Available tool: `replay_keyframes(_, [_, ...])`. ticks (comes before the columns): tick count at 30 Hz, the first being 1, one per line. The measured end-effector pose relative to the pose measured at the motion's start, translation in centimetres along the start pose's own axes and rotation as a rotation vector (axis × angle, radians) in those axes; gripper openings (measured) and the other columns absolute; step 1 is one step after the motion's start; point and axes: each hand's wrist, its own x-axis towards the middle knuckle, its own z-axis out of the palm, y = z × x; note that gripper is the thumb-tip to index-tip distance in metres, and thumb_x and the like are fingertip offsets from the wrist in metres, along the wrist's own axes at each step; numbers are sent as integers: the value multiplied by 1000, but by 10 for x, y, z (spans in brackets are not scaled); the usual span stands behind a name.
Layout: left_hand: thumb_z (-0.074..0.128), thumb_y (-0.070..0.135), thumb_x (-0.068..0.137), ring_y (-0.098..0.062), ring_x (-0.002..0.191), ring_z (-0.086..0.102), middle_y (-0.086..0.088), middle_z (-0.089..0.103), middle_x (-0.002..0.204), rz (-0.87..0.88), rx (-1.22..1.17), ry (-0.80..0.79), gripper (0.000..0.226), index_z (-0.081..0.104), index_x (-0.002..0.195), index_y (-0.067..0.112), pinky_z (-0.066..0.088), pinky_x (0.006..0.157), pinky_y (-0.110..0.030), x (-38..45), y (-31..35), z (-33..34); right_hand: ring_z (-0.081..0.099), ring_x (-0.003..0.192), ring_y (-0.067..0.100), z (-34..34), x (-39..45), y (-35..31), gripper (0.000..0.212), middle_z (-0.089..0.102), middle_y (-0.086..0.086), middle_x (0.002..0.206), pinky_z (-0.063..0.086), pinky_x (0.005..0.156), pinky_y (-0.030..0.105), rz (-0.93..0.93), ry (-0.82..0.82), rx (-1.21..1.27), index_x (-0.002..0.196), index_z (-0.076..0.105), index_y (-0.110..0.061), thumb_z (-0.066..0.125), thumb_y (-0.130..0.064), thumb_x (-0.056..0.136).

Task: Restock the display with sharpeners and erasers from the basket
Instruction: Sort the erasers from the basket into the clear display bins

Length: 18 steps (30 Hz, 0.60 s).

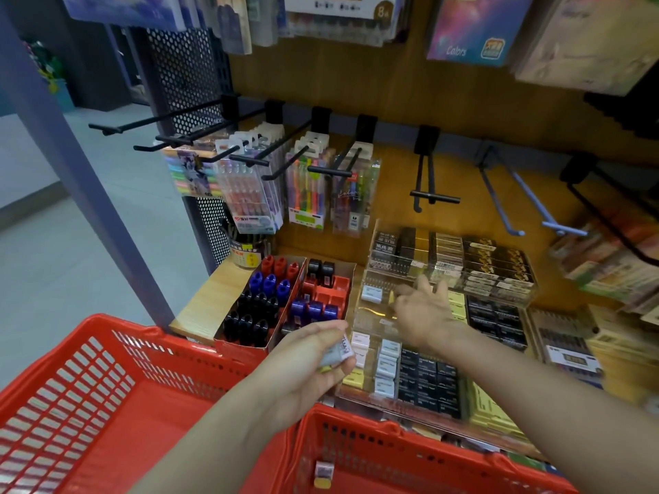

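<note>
I am partway through placing erasers. My right hand [422, 308] reaches into the clear acrylic eraser display [378, 279], fingers loosely spread over a middle compartment next to a white eraser [371, 293]; whether the fingertips pinch anything I cannot tell, since the hand is blurred. My left hand [313, 365] waits above the near edge of the display, fingers curled round a small stack of wrapped erasers [338, 354] with a barcode sticker facing up.

The red basket [117, 404] sits just below my arms, and one small packaged piece [323, 472] lies at its bottom, so stock is left to move. To the left of the display, cardboard trays hold red, blue and black sharpeners [264, 301].

Next, I judge, the right hand must come back for the erasers in my left hand and set them flat in a row that has room.

Legible writing is scarce: "Colors" on a hanging pack [467, 30] at top right, and an "8" on another above. Labels on the black boxes are too small to read.
</note>
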Motion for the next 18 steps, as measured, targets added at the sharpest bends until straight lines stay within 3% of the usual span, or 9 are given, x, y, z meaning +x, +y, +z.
replay_keyframes(2, [50, 2, 97, -31, 96, 63, -28, 63, 119, -25, -66, -22, 22, 68, 109, -1, 59, 66, -32, -3, 2, 4, 30, 129, 21, 3, -8, 2, 34, 44, -6, 143, 25, 106, 46, -84, 233, 162, 124, 65, -32, 57, -28, 90])
replay_keyframes(4, [43, -3, 94, -35, 101, 63, -31, 60, 122, -36, -115, -81, 29, 66, 112, -3, 60, 70, -35, -8, 4, 9, 41, 119, 5, -3, -31, 3, 35, 50, -12, 134, 33, 100, 28, -177, 452, 573, 123, 64, -32, 54, -16, 94])
replay_keyframes(6, [42, -9, 94, -36, 109, 64, -29, 62, 122, -21, -115, -174, 33, 63, 118, -1, 59, 81, -38, -17, 5, 13, 54, 104, -6, -14, -62, 3, 33, 55, -15, 125, 46, 91, 17, -249, 372, 1068, 125, 63, -32, 59, -18, 96])
replay_keyframes(8, [45, -12, 95, -35, 111, 66, -26, 66, 119, 7, -79, -282, 35, 57, 125, 3, 57, 89, -41, -30, 5, 19, 62, 106, 0, -20, -97, 2, 41, 59, -12, 124, 53, 92, 23, -336, 214, 1376, 129, 62, -31, 70, -26, 89])
replay_keyframes(12, [55, -9, 93, -34, 105, 69, -25, 66, 120, 78, 41, -352, 38, 56, 127, 8, 59, 86, -38, -61, -1, 29, 66, 101, 10, -18, -146, 2, 63, 64, -15, 116, 57, 84, 27, -341, 238, 1470, 127, 63, -39, 85, -20, 72])
replay_keyframes(14, [57, -7, 92, -34, 106, 69, -24, 66, 120, 99, 79, -353, 36, 58, 125, 7, 59, 86, -36, -72, -7, 32, 68, 97, 12, -18, -161, 3, 61, 68, -14, 113, 57, 82, 28, -303, 312, 1498, 118, 67, -44, 87, -13, 69])
replay_keyframes(18, [58, 4, 95, -30, 111, 67, -21, 69, 118, 81, 162, -364, 32, 59, 126, 1, 57, 91, -36, -84, -12, 34, 69, 87, 19, -21, -181, 6, 45, 73, -7, 100, 58, 79, 37, -204, 417, 1460, 105, 73, -37, 87, -18, 67])
